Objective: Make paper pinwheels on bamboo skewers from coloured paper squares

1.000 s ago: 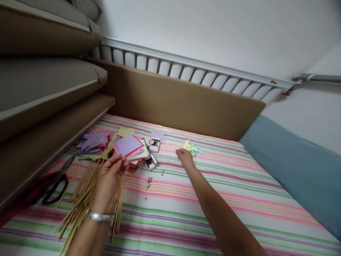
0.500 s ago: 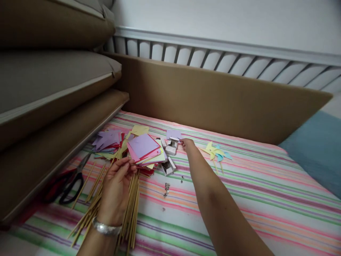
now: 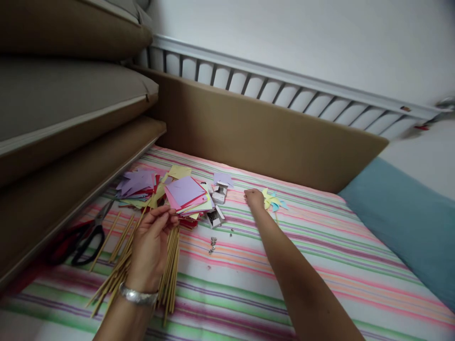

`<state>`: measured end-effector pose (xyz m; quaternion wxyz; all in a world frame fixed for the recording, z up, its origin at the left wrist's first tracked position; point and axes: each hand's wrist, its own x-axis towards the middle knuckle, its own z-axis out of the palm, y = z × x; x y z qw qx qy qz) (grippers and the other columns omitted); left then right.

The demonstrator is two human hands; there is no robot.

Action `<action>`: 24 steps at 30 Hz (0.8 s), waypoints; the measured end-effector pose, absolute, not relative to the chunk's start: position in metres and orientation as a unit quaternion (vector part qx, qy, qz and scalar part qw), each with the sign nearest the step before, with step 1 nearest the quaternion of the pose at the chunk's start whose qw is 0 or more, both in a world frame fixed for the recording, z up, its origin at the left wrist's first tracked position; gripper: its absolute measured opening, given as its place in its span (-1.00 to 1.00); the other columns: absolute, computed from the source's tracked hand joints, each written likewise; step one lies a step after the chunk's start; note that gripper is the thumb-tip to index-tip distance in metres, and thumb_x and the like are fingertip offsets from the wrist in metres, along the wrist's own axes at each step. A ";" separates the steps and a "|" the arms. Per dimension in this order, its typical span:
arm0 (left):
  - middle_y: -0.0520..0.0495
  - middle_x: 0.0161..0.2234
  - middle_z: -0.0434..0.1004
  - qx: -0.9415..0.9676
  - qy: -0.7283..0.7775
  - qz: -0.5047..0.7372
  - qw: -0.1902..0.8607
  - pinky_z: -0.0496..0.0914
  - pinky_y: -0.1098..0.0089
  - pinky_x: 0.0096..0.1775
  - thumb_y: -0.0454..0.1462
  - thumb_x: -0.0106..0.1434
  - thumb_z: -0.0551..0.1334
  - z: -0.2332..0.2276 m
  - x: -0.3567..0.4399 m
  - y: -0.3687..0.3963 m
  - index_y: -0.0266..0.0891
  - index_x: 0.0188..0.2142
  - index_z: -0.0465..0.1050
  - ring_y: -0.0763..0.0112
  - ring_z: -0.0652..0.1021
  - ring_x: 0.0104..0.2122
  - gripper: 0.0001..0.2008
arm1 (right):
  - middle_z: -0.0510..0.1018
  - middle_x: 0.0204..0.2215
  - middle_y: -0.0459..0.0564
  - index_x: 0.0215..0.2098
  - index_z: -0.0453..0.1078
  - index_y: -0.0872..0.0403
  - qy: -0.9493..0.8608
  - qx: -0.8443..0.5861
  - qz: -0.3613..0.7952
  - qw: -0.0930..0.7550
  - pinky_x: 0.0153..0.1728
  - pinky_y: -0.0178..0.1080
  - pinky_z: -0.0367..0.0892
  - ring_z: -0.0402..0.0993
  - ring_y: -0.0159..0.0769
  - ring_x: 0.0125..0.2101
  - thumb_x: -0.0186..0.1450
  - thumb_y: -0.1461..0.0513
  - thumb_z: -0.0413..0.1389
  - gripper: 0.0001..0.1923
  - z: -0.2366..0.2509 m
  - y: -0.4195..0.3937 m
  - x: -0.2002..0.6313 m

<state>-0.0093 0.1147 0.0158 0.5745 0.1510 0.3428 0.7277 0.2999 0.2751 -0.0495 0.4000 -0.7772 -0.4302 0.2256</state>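
The right hand (image 3: 254, 198) is stretched far forward over the striped sheet (image 3: 320, 265), and its fingers are curled closed at the edge of a small paper pinwheel (image 3: 273, 201); from this angle I cannot tell if it really grips the pinwheel or only touches it. The pinwheel is yellow and light blue and it lies flat on the sheet, just beside the knuckles, on the side toward the blue cushion (image 3: 405, 227). The left hand (image 3: 151, 246) is nearer to the body, with a silver bracelet (image 3: 138, 296) on the wrist. Its fingers are half bent and loose, and the fingertips touch the lower edge of a stack of colored paper squares (image 3: 185, 196), where a purple sheet is on top. Under this hand lies a bundle of thin wooden sticks (image 3: 167, 279), spread along the sheet. To the left of the sticks there are scissors (image 3: 87, 234) with black handles. Between the two hands are small white boxes (image 3: 216, 208) and some tiny metal pins (image 3: 212, 244). Behind all this stands a brown padded board (image 3: 270, 132).
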 end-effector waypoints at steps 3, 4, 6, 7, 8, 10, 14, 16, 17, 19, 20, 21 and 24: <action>-0.03 -0.45 0.55 0.155 0.338 0.730 0.574 0.43 0.53 -0.37 -0.39 -0.11 0.37 0.016 -0.009 0.113 -0.30 -0.41 0.48 0.51 0.52 -0.47 -0.80 | 0.38 0.05 0.03 -0.13 0.43 0.05 -0.567 -0.751 0.158 0.300 0.09 -0.08 0.11 0.20 -0.15 0.09 0.25 0.31 0.03 -0.76 -0.045 0.270 0.298; -0.03 -0.45 0.55 0.155 0.337 0.730 0.574 0.44 0.53 -0.37 -0.39 -0.11 0.37 0.016 -0.009 0.113 -0.30 -0.41 0.48 0.51 0.52 -0.47 -0.80 | 0.32 0.11 -0.02 -0.15 0.45 0.01 -0.610 -0.733 0.140 0.267 0.14 -0.10 0.01 0.09 -0.16 0.16 0.22 0.37 0.01 -0.70 -0.045 0.271 0.295; -0.02 -0.45 0.55 0.151 0.339 0.734 0.569 0.44 0.52 -0.35 -0.39 -0.10 0.37 0.015 -0.011 0.114 -0.29 -0.42 0.48 0.51 0.52 -0.47 -0.81 | 0.17 0.22 -0.12 -0.14 0.46 -0.04 -0.682 -0.694 0.115 0.202 0.20 -0.09 -0.15 -0.12 -0.19 0.25 0.16 0.46 -0.02 -0.58 -0.047 0.279 0.288; -0.02 -0.45 0.55 0.149 0.342 0.735 0.567 0.43 0.52 -0.35 -0.39 -0.10 0.37 0.014 -0.013 0.114 -0.29 -0.42 0.48 0.51 0.52 -0.47 -0.81 | 0.10 0.25 -0.14 -0.14 0.46 -0.04 -0.709 -0.676 0.106 0.172 0.20 -0.07 -0.20 -0.19 -0.20 0.27 0.14 0.49 -0.03 -0.54 -0.049 0.284 0.285; -0.02 -0.45 0.55 0.148 0.346 0.736 0.564 0.43 0.52 -0.34 -0.39 -0.10 0.36 0.014 -0.014 0.115 -0.29 -0.42 0.48 0.52 0.52 -0.46 -0.81 | 0.06 0.27 -0.13 -0.14 0.46 -0.03 -0.730 -0.661 0.099 0.145 0.20 -0.05 -0.24 -0.25 -0.20 0.28 0.13 0.50 -0.04 -0.53 -0.051 0.289 0.282; 0.00 -0.45 0.54 0.145 0.353 0.735 0.560 0.42 0.53 -0.34 -0.39 -0.10 0.36 0.013 -0.016 0.118 -0.29 -0.42 0.48 0.52 0.51 -0.46 -0.81 | 0.03 0.28 -0.07 -0.13 0.45 0.05 -0.757 -0.639 0.089 0.106 0.21 -0.03 -0.28 -0.31 -0.19 0.28 0.14 0.50 -0.06 -0.55 -0.057 0.300 0.277; 0.00 -0.45 0.54 0.149 0.360 0.731 0.560 0.41 0.52 -0.35 -0.38 -0.10 0.36 0.012 -0.016 0.123 -0.28 -0.41 0.48 0.53 0.51 -0.46 -0.81 | 0.12 0.24 0.10 -0.05 0.39 0.19 -0.766 -0.633 0.079 0.082 0.21 -0.06 -0.26 -0.23 -0.16 0.27 0.17 0.49 -0.09 -0.58 -0.065 0.314 0.273; 0.00 -0.45 0.54 0.154 0.362 0.729 0.561 0.41 0.51 -0.35 -0.38 -0.10 0.36 0.012 -0.014 0.123 -0.28 -0.41 0.49 0.52 0.50 -0.46 -0.81 | 0.15 0.22 0.15 0.04 0.31 0.23 -0.755 -0.645 0.070 0.097 0.21 -0.07 -0.25 -0.20 -0.15 0.27 0.17 0.51 -0.11 -0.52 -0.063 0.313 0.274; 0.00 -0.44 0.54 0.155 0.362 0.727 0.562 0.40 0.50 -0.35 -0.38 -0.09 0.36 0.013 -0.013 0.123 -0.27 -0.41 0.49 0.52 0.50 -0.46 -0.81 | 0.15 0.22 0.18 0.07 0.26 0.25 -0.746 -0.653 0.064 0.111 0.22 -0.06 -0.26 -0.21 -0.14 0.27 0.16 0.52 -0.11 -0.49 -0.059 0.311 0.276; 0.00 -0.43 0.54 0.160 0.360 0.722 0.569 0.40 0.49 -0.34 -0.37 -0.07 0.35 0.016 -0.011 0.121 -0.26 -0.40 0.48 0.53 0.49 -0.46 -0.82 | 0.14 0.21 0.21 0.11 0.21 0.29 -0.725 -0.671 0.053 0.148 0.22 -0.04 -0.29 -0.22 -0.11 0.27 0.12 0.54 -0.12 -0.43 -0.047 0.301 0.281; 0.01 -0.43 0.54 0.165 0.357 0.720 0.572 0.39 0.49 -0.33 -0.37 -0.07 0.35 0.017 -0.010 0.119 -0.26 -0.39 0.48 0.53 0.49 -0.46 -0.82 | 0.14 0.21 0.22 0.12 0.20 0.30 -0.712 -0.680 0.049 0.169 0.22 -0.03 -0.29 -0.22 -0.09 0.27 0.11 0.54 -0.11 -0.42 -0.038 0.292 0.284; 0.01 -0.42 0.53 0.172 0.354 0.717 0.575 0.38 0.48 -0.32 -0.36 -0.06 0.35 0.019 -0.008 0.117 -0.26 -0.39 0.48 0.54 0.49 -0.46 -0.83 | 0.15 0.21 0.22 0.12 0.20 0.29 -0.699 -0.688 0.047 0.191 0.22 -0.03 -0.26 -0.19 -0.08 0.26 0.11 0.53 -0.11 -0.42 -0.029 0.281 0.287; 0.00 -0.44 0.53 0.216 0.352 0.684 0.601 0.37 0.42 -0.29 -0.32 -0.03 0.34 0.023 -0.002 0.111 -0.26 -0.38 0.47 0.48 0.50 -0.45 -0.83 | 0.27 0.14 0.20 0.09 0.26 0.25 -0.659 -0.705 0.056 0.256 0.17 -0.12 -0.01 0.09 -0.12 0.17 0.18 0.44 -0.09 -0.51 -0.006 0.226 0.287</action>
